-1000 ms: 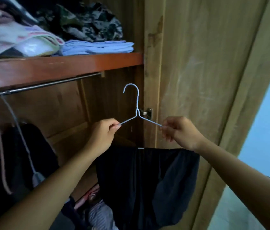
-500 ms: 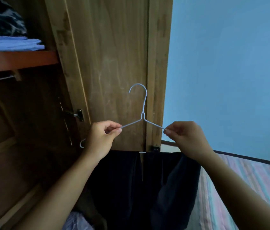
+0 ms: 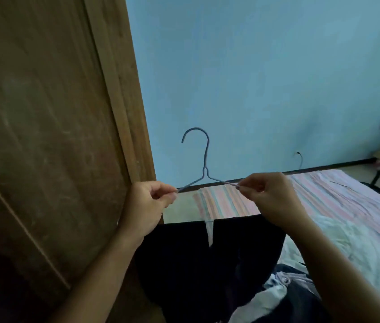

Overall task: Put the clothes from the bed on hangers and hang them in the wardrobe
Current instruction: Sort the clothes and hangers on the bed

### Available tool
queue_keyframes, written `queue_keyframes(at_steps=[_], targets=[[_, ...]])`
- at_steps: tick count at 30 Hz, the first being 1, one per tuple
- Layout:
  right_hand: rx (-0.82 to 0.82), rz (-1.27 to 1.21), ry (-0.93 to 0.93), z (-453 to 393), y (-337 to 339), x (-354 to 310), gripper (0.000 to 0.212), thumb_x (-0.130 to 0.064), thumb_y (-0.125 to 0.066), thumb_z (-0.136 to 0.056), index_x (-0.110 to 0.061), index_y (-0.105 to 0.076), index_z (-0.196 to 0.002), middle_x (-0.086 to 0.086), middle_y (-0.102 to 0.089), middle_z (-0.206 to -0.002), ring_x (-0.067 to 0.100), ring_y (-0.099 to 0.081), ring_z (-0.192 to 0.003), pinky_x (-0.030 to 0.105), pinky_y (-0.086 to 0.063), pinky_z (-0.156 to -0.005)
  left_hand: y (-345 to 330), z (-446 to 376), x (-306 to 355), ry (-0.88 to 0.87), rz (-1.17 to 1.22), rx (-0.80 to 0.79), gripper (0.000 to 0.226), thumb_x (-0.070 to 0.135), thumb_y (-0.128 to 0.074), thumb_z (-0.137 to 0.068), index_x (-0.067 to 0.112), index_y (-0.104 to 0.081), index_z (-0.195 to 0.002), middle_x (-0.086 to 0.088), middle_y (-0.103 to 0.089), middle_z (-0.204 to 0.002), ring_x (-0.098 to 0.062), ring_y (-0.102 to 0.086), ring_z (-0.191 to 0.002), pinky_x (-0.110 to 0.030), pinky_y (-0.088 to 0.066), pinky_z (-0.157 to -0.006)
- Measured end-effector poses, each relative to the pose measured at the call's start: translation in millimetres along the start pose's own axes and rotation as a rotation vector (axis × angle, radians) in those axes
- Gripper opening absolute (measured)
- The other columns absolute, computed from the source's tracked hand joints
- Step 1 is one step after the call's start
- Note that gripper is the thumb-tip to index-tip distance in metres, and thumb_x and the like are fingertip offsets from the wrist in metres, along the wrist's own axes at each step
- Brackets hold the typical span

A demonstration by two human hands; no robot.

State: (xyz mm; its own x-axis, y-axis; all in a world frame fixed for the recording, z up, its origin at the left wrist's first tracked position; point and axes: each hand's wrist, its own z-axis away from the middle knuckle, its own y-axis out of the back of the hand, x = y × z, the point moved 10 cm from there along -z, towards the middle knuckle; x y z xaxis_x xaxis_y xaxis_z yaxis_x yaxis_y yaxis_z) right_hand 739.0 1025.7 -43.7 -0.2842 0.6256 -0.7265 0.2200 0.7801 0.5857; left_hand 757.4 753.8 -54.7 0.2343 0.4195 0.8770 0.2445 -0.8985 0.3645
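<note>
Hands [image 3: 148,201] [image 3: 269,198] pinch hanger [image 3: 204,169] | wardrobe door [image 3: 44,124] left | bed [image 3: 347,206] right

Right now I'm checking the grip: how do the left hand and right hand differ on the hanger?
The left hand pinches the hanger on its left shoulder wire; the right hand pinches the right one. The left hand sits slightly lower, in front of the wardrobe door; the right hand is over the striped bed. Both pinch with thumb and fingertips, and the dark garment hangs below.
</note>
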Motion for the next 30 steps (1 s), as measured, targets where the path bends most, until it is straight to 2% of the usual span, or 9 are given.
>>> queue_keyframes(at_steps=[2, 3, 6, 10, 15, 23, 26, 28, 30], targets=[[0.044, 0.050, -0.041, 15.0, 14.0, 6.5, 0.018, -0.018, -0.077, -0.084, -0.033, -0.075, -0.075, -0.017, -0.073, -0.073, -0.005, -0.066, -0.074, 0.022, -0.050, -0.073, -14.4, -1.3, 6.4, -0.022, 0.016, -0.074, 0.014, 0.002, -0.075, -0.082, 0.017, -0.076, -0.081, -0.003, -0.074, -0.074, -0.020, -0.069, -0.074, -0.027, -0.056, -0.072], [0.065, 0.070, -0.059, 23.7, 21.1, 9.0, 0.019, -0.018, -0.077, -0.083, -0.034, -0.075, -0.074, -0.018, -0.072, -0.072, -0.005, -0.065, -0.073, 0.018, -0.049, -0.072, -21.4, -0.7, 9.8, -0.036, 0.012, -0.116, 0.014, 0.002, -0.075, -0.082, 0.016, -0.076, -0.081, -0.005, -0.074, -0.075, -0.023, -0.069, -0.074, -0.028, -0.057, -0.073], [0.127, 0.111, -0.119, 54.4, 41.7, 14.9, 0.021, -0.017, -0.079, -0.082, -0.036, -0.074, -0.073, -0.021, -0.070, -0.069, -0.009, -0.063, -0.070, 0.005, -0.041, -0.064, -40.2, 4.4, 17.9, -0.090, -0.005, -0.234, 0.020, 0.004, -0.076, -0.082, 0.024, -0.075, -0.077, 0.001, -0.073, -0.071, -0.014, -0.067, -0.066, -0.018, -0.054, -0.064], [0.187, 0.151, -0.227, 103.2, 65.9, 18.9, 0.015, -0.019, -0.080, -0.082, -0.032, -0.077, -0.075, -0.018, -0.072, -0.070, -0.006, -0.064, -0.071, 0.016, -0.045, -0.068, -66.4, 17.0, 25.5, -0.122, 0.022, -0.378, 0.019, 0.007, -0.079, -0.080, 0.025, -0.074, -0.075, 0.005, -0.072, -0.067, -0.003, -0.063, -0.058, -0.011, -0.049, -0.061], [0.155, 0.279, -0.325, 153.3, 82.7, 19.4, 0.019, -0.020, -0.079, -0.082, -0.036, -0.076, -0.073, -0.022, -0.071, -0.070, -0.007, -0.066, -0.070, 0.021, -0.053, -0.071, -96.8, 38.2, 32.6, -0.167, -0.022, -0.504, 0.019, 0.012, -0.081, -0.078, 0.028, -0.073, -0.072, 0.010, -0.072, -0.065, -0.005, -0.068, -0.061, -0.024, -0.054, -0.066], [0.199, 0.352, -0.461, 212.8, 111.2, 46.5, 0.014, -0.019, -0.079, -0.082, -0.032, -0.078, -0.077, -0.021, -0.072, -0.070, -0.007, -0.066, -0.069, 0.027, -0.057, -0.076, -161.9, 73.1, 36.7, -0.203, -0.018, -0.691, 0.019, 0.012, -0.081, -0.078, 0.027, -0.072, -0.071, 0.009, -0.072, -0.066, -0.006, -0.069, -0.062, -0.014, -0.052, -0.060], [0.196, 0.360, -0.508, 227.5, 116.6, 71.2, 0.014, -0.018, -0.079, -0.081, -0.031, -0.079, -0.077, -0.021, -0.071, -0.068, -0.008, -0.066, -0.068, 0.019, -0.055, -0.070, -194.1, 84.9, 27.9, -0.194, -0.020, -0.780, 0.017, 0.011, -0.080, -0.079, 0.026, -0.073, -0.074, 0.007, -0.073, -0.066, -0.008, -0.069, -0.061, -0.012, -0.051, -0.057], [0.186, 0.352, -0.547, 234.9, 116.6, 94.0, 0.012, -0.017, -0.079, -0.082, -0.028, -0.079, -0.079, -0.020, -0.071, -0.069, -0.009, -0.065, -0.068, 0.010, -0.048, -0.065, -216.6, 91.4, 18.4, -0.191, -0.030, -0.823, 0.015, 0.011, -0.079, -0.080, 0.024, -0.074, -0.076, 0.003, -0.072, -0.066, -0.010, -0.069, -0.061, -0.017, -0.054, -0.059], [0.170, 0.366, -0.589, 241.1, 115.4, 119.8, 0.009, -0.017, -0.078, -0.082, -0.026, -0.080, -0.080, -0.017, -0.072, -0.070, -0.008, -0.065, -0.068, 0.010, -0.046, -0.064, -241.9, 96.6, 6.8, -0.185, -0.049, -0.860, 0.013, 0.010, -0.078, -0.080, 0.022, -0.075, -0.075, 0.001, -0.072, -0.064, -0.013, -0.068, -0.061, -0.024, -0.056, -0.062]])
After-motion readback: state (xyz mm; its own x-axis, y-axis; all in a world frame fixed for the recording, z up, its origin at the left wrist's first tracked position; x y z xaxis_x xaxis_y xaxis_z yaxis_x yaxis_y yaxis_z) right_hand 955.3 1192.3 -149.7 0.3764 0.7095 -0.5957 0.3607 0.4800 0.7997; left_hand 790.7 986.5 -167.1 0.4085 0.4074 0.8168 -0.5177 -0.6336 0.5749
